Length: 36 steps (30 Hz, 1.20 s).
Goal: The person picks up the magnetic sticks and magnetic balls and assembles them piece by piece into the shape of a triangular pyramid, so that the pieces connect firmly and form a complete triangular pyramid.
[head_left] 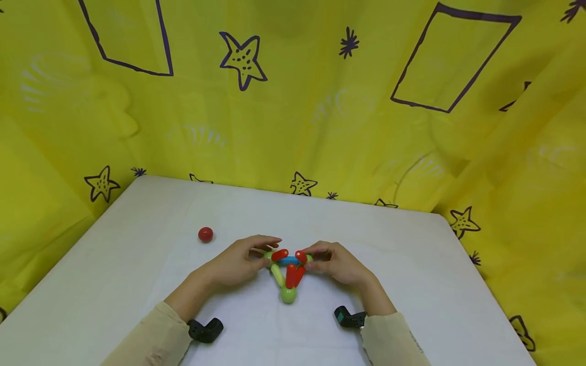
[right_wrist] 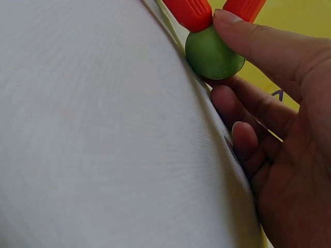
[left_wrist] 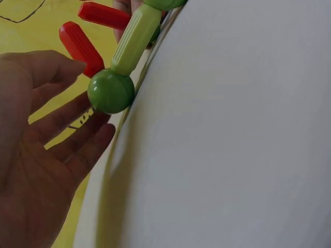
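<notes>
A ball-and-rod construction toy stands on the white table between both hands, with a green ball at each corner of a triangle. Its front ball [head_left: 288,295] is nearest to me. A blue rod [head_left: 288,261] spans the back, a pale yellow-green rod [head_left: 277,275] the left side and a red rod the right. Three more red rods [left_wrist: 81,47] rise from the balls with free ends. My left hand [head_left: 235,262] holds the left green ball [left_wrist: 110,91] between thumb and fingers. Thumb above and fingers below, my right hand [head_left: 342,263] grips the right green ball [right_wrist: 213,54].
A loose red ball [head_left: 205,234] lies on the table [head_left: 393,244], left of the toy and farther back. Yellow cloth [head_left: 293,127] with drawn stars hangs behind the table and at its sides. Black wrist devices [head_left: 206,330] sit at both sleeve cuffs.
</notes>
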Tool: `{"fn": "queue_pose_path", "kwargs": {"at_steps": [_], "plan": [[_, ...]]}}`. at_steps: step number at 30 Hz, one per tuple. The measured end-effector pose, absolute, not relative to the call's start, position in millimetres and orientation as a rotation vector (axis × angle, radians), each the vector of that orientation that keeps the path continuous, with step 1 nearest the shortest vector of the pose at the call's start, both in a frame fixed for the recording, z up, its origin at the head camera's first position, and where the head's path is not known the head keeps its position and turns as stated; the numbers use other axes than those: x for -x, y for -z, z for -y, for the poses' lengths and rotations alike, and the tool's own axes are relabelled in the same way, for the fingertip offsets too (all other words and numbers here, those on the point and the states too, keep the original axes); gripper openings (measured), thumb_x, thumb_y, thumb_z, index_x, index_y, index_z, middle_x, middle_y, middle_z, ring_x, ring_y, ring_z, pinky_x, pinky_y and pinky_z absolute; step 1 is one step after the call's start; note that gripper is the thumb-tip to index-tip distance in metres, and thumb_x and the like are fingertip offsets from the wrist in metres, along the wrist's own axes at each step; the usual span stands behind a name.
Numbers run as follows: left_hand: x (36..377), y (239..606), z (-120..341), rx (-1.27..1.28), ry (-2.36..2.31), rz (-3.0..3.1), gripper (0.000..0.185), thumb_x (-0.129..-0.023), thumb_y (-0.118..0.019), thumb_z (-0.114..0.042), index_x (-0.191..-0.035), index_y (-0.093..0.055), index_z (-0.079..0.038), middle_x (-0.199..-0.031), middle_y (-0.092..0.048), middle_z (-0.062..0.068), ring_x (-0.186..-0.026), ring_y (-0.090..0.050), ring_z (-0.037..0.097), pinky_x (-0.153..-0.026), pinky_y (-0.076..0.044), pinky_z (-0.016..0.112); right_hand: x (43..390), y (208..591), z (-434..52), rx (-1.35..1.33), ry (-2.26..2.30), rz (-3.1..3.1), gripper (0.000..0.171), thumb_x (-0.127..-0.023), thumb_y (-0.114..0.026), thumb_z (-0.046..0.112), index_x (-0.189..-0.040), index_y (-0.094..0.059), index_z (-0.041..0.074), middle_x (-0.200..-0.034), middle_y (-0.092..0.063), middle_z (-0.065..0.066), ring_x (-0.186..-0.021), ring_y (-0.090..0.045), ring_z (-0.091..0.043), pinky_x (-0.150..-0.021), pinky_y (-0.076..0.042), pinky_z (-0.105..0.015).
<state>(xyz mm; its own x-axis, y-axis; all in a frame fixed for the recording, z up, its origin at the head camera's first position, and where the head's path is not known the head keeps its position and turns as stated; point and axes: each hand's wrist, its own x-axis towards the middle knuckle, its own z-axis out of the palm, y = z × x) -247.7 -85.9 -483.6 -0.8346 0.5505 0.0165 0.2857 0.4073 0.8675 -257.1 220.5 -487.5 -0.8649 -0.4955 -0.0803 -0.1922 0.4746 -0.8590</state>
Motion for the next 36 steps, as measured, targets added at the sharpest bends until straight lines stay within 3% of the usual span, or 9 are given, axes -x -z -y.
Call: {"fn": "queue_pose_path", "kwargs": {"at_steps": [9,14,17,23,30,36], "plan": [[253.1,465.0,113.4,-0.773,-1.247,-2.644,0.045,-0.102,-0.064,-0.016,-0.146,-0.058,-0.027,-0.15,-0.057,-0.004,-0.139,-0.054,0.031,-0.115,-0.043,0.055,255.0,486.2,-221.2,0.556,1.356,-2.411,0.03,-0.093,-0.079,0.022,-0.123,-0.077,0.024,-0.116,-0.072,0.0,-0.106,-0.059,-0.022,-0.087,-0.05,-0.028],[259.6,455.7,135.9,-0.88,-1.002,-2.892,0.045,-0.098,-0.068,-0.008,-0.141,-0.061,-0.017,-0.149,-0.055,0.012,-0.144,-0.044,0.04,-0.117,-0.036,0.062,254.9,486.3,-221.4,0.547,1.367,-2.416,0.03,-0.092,-0.079,0.022,-0.122,-0.077,0.025,-0.115,-0.072,0.0,-0.105,-0.058,-0.021,-0.086,-0.049,-0.027],[262.4,451.8,149.0,-0.871,-0.858,-2.992,0.045,-0.094,-0.07,-0.004,-0.139,-0.063,-0.01,-0.144,-0.056,0.018,-0.137,-0.046,0.044,-0.115,-0.038,0.062,255.1,487.3,-221.6,0.542,1.388,-2.39,0.03,-0.093,-0.078,0.021,-0.122,-0.077,0.024,-0.117,-0.073,0.0,-0.104,-0.058,-0.021,-0.085,-0.049,-0.027],[264.4,448.7,168.2,-0.682,-0.673,-3.07,0.048,-0.088,-0.073,-0.008,-0.135,-0.065,-0.006,-0.128,-0.063,0.017,-0.109,-0.055,0.039,-0.099,-0.046,0.055,255.8,488.2,-221.5,0.523,1.391,-2.383,0.03,-0.092,-0.079,0.021,-0.121,-0.077,0.024,-0.115,-0.073,-0.001,-0.102,-0.058,-0.021,-0.082,-0.049,-0.026],[266.6,453.0,174.7,-0.607,-0.69,-3.028,0.044,-0.085,-0.07,-0.002,-0.13,-0.068,-0.002,-0.122,-0.065,0.02,-0.109,-0.063,0.038,-0.097,-0.051,0.055,255.7,485.8,-221.5,0.504,1.385,-2.395,0.03,-0.091,-0.08,0.021,-0.121,-0.077,0.024,-0.112,-0.071,-0.001,-0.101,-0.056,-0.022,-0.08,-0.049,-0.026],[265.7,458.1,176.7,-0.574,-0.691,-2.993,0.03,-0.09,-0.067,0.0,-0.12,-0.072,-0.003,-0.112,-0.068,0.013,-0.099,-0.063,0.03,-0.09,-0.053,0.05,254.9,487.2,-220.2,0.489,1.396,-2.375,0.03,-0.092,-0.08,0.022,-0.122,-0.077,0.024,-0.11,-0.07,-0.002,-0.101,-0.056,-0.022,-0.078,-0.05,-0.025]]}}
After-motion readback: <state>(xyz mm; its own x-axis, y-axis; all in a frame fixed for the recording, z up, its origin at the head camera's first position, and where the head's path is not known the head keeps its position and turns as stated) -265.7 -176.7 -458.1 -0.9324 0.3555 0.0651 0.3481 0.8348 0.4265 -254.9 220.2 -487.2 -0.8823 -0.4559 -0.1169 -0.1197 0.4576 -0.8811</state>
